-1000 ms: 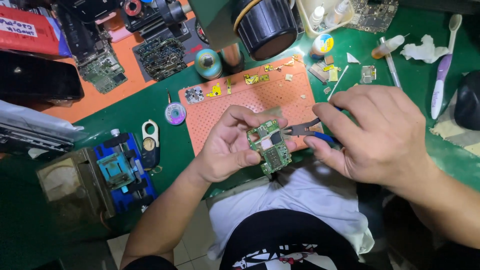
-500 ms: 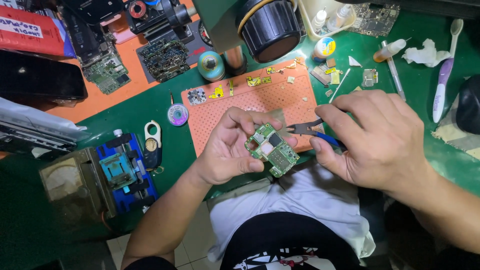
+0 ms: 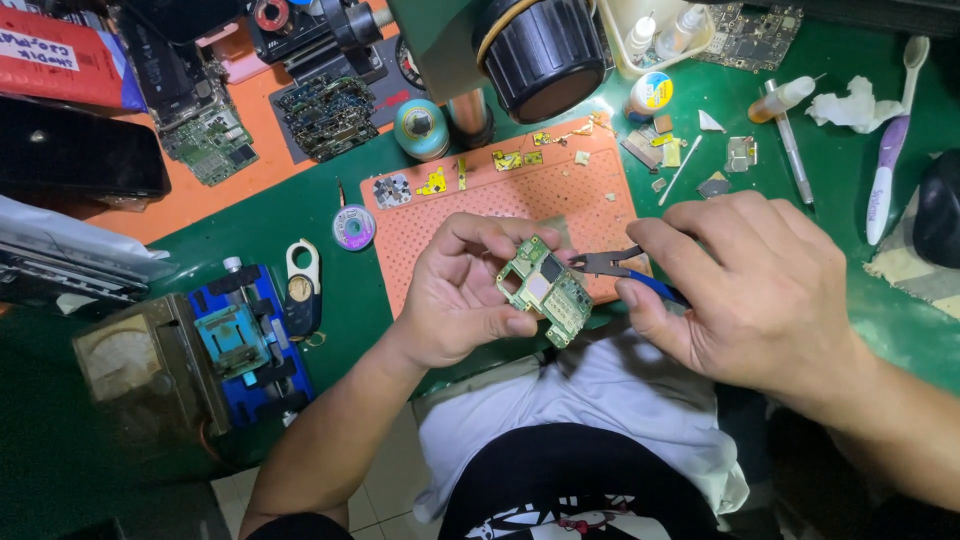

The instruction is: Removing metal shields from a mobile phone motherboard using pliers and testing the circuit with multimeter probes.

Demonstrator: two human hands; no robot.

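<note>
At the near edge of the green bench [image 3: 300, 210], above the lap:

Right hand [image 3: 760, 290] — curled shut around blue-handled cutting pliers [image 3: 615, 270], black tips at the board's right edge.

Left hand [image 3: 465, 295] — thumb and fingertips pinching the board by its edges.

Orange perforated mat [image 3: 540, 215] — just beyond, strewn with small metal shields.

Green circuit board [image 3: 545, 292] — tilted, off the bench. Likely light, stiff, fragile; best held by bare edges, clear of components.

Bare forearms, no sleeves; white shirt; black garment with white-red print below.
</note>
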